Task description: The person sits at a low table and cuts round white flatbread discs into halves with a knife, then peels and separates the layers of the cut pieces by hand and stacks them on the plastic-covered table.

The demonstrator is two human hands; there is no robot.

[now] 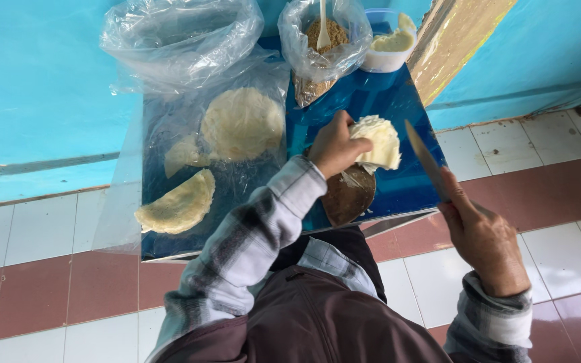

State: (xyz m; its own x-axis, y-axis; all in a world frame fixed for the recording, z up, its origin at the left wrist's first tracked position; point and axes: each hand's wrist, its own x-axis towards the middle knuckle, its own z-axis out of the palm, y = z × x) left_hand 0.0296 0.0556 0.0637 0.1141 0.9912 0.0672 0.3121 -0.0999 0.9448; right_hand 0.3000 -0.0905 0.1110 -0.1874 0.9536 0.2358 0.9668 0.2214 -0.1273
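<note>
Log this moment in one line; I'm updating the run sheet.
left hand: holds pale folded dough piece | right hand: grips long knife | below: brown round board

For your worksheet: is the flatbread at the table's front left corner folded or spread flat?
Folded. The front flatbread is a half-moon with one straight edge; the flatbread behind lies round.

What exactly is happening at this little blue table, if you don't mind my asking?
A person works over a blue table. The left hand holds a pale, layered piece of white flesh just above a brown coconut shell. The right hand grips a knife, its blade pointing up beside the piece. On clear plastic to the left lie flat pale rounds, one folded.
</note>
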